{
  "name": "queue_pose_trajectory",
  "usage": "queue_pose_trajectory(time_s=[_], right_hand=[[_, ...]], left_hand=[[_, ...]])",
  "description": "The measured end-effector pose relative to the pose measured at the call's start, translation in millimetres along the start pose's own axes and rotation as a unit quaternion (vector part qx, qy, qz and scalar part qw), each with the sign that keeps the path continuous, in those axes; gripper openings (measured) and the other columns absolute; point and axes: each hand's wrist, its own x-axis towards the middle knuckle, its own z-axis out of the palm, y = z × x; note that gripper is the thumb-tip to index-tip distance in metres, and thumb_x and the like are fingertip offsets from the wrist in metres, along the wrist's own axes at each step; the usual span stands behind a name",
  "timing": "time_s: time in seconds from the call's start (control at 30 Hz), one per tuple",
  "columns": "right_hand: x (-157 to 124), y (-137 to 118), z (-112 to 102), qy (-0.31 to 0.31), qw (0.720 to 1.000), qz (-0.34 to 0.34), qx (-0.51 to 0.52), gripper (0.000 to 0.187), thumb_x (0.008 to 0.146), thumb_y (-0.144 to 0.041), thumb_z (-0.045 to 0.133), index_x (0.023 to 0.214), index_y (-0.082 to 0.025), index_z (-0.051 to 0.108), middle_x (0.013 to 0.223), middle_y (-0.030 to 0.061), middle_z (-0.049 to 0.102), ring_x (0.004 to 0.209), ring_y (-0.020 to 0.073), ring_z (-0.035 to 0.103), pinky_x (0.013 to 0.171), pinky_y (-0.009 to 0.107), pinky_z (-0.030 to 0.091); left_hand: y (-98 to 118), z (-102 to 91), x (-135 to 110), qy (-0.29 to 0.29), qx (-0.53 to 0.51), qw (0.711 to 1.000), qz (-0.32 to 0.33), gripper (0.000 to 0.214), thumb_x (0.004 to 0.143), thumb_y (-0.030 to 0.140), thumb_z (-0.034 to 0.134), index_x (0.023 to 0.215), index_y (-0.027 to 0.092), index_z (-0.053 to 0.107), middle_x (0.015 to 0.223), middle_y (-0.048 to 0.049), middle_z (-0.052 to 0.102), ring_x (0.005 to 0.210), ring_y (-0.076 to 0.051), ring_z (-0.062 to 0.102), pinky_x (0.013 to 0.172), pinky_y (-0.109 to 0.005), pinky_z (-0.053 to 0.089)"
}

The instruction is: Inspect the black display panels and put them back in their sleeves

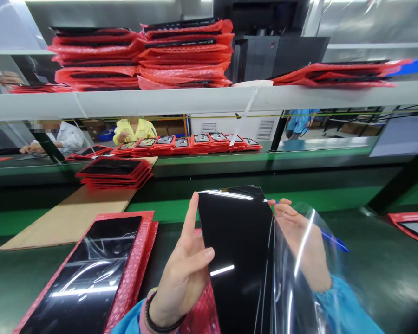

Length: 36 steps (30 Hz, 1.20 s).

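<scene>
Head view: left hand (pixel 186 266) clamps glossy black rectangular panel (pixel 238 241); right hand (pixel 297 232), gripping slim blue rod (pixel 336 242), should slowly ease adjacent clear plastic film (pixel 289 287).

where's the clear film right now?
Head view, right of centre: the clear film curls up along the right edge of the black screen held in the left hand, in front of the right hand.

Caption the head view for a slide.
Left hand holds a black panel; right hand, with a slim blue tool, shows through clear film beside it.
</scene>
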Motion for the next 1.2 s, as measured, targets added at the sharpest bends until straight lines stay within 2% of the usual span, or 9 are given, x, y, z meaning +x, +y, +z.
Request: queue_pose_trajectory(time_s=[0.13, 0.37, 0.53, 0.67, 0.83, 0.93, 1.03, 1.13, 1.2], right_hand=[[6.2, 4.5, -3.6, 0.016, 0.999, 0.029, -0.022, 0.034, 0.049, -0.002, 0.060, 0.074, -0.023, 0.051, 0.058, -0.0099, 0.045, 0.067, 0.0111, 0.064, 0.093, 0.027, 0.052], [15.5, 8.4, -8.8, 0.030, 0.998, 0.041, -0.048, 0.028, 0.050, -0.002, 0.059, 0.066, -0.023, 0.050, 0.057, -0.0102, 0.047, 0.056, 0.0083, 0.060, 0.091, 0.026, 0.054], [8.8, 9.5, -4.7, 0.045, 0.996, 0.056, -0.060, 0.029, 0.053, -0.002, 0.066, 0.073, -0.021, 0.056, 0.063, -0.0085, 0.057, 0.069, 0.0093, 0.067, 0.076, 0.017, 0.057], [3.9, 13.9, -3.0, 0.072, 0.993, 0.054, -0.071, 0.036, 0.060, 0.001, 0.067, 0.086, -0.023, 0.061, 0.072, -0.0080, 0.069, 0.068, 0.0086, 0.069, 0.060, 0.012, 0.057], [2.4, 17.2, -2.6, 0.065, 0.992, 0.050, -0.095, 0.039, 0.067, 0.001, 0.065, 0.095, -0.026, 0.062, 0.099, -0.0055, 0.076, 0.095, 0.0091, 0.069, 0.067, 0.012, 0.057], [1.8, 17.3, -3.5, 0.031, 0.991, 0.035, -0.123, 0.037, 0.066, 0.000, 0.066, 0.090, -0.028, 0.062, 0.111, -0.0076, 0.073, 0.110, 0.0085, 0.062, 0.070, 0.011, 0.054], [2.7, 18.1, -4.9, 0.018, 0.988, 0.022, -0.150, 0.038, 0.065, -0.003, 0.067, 0.091, -0.029, 0.061, 0.120, -0.0083, 0.070, 0.116, 0.0088, 0.058, 0.074, 0.012, 0.052], [6.0, 20.9, -7.9, 0.014, 0.984, 0.018, -0.178, 0.039, 0.063, -0.008, 0.069, 0.095, -0.029, 0.060, 0.126, -0.0063, 0.066, 0.116, 0.0111, 0.058, 0.075, 0.015, 0.052], [8.9, 24.8, -12.2, 0.008, 0.982, 0.012, -0.188, 0.040, 0.062, -0.011, 0.070, 0.096, -0.028, 0.059, 0.125, -0.0035, 0.067, 0.113, 0.0136, 0.059, 0.074, 0.018, 0.051]], left_hand=[[2.0, 4.5, 0.5, -0.041, -0.037, 0.998, 0.006, 0.086, 0.071, 0.011, 0.064, 0.141, 0.048, 0.030, 0.134, 0.0065, 0.057, 0.123, -0.018, 0.050, 0.109, -0.037, 0.030], [0.3, 9.6, -0.9, -0.055, -0.061, 0.996, 0.021, 0.093, 0.067, 0.005, 0.058, 0.145, 0.042, 0.025, 0.135, 0.0051, 0.057, 0.131, -0.019, 0.043, 0.111, -0.036, 0.027], [0.0, 4.5, 1.5, -0.084, -0.082, 0.993, -0.005, 0.082, 0.073, 0.012, 0.055, 0.144, 0.042, 0.028, 0.117, 0.0022, 0.067, 0.115, -0.020, 0.058, 0.105, -0.041, 0.036], [-0.7, 1.8, 2.6, -0.076, -0.093, 0.993, 0.003, 0.072, 0.078, 0.016, 0.050, 0.144, 0.039, 0.031, 0.093, 0.0015, 0.070, 0.099, -0.019, 0.065, 0.099, -0.040, 0.041], [0.8, 4.6, 1.3, -0.060, -0.107, 0.992, -0.015, 0.072, 0.083, 0.014, 0.047, 0.146, 0.039, 0.024, 0.079, 0.0030, 0.068, 0.092, -0.018, 0.066, 0.097, -0.040, 0.041], [2.0, 6.4, 1.1, -0.049, -0.094, 0.994, -0.024, 0.073, 0.083, 0.014, 0.048, 0.146, 0.040, 0.024, 0.091, 0.0021, 0.071, 0.098, -0.018, 0.065, 0.101, -0.041, 0.038], [-0.7, 6.2, 2.6, -0.015, -0.057, 0.998, -0.028, 0.075, 0.081, 0.017, 0.052, 0.145, 0.044, 0.023, 0.118, 0.0030, 0.067, 0.114, -0.019, 0.059, 0.106, -0.041, 0.033], [-9.9, 1.0, 5.3, 0.035, 0.034, 0.999, -0.011, 0.081, 0.079, 0.021, 0.060, 0.145, 0.048, 0.020, 0.147, 0.0114, 0.043, 0.136, -0.016, 0.036, 0.113, -0.033, 0.022], [-19.1, -5.5, 7.0, 0.066, 0.122, 0.990, 0.000, 0.089, 0.078, 0.023, 0.065, 0.145, 0.049, 0.013, 0.156, 0.0164, 0.023, 0.144, -0.013, 0.017, 0.115, -0.028, 0.014]])
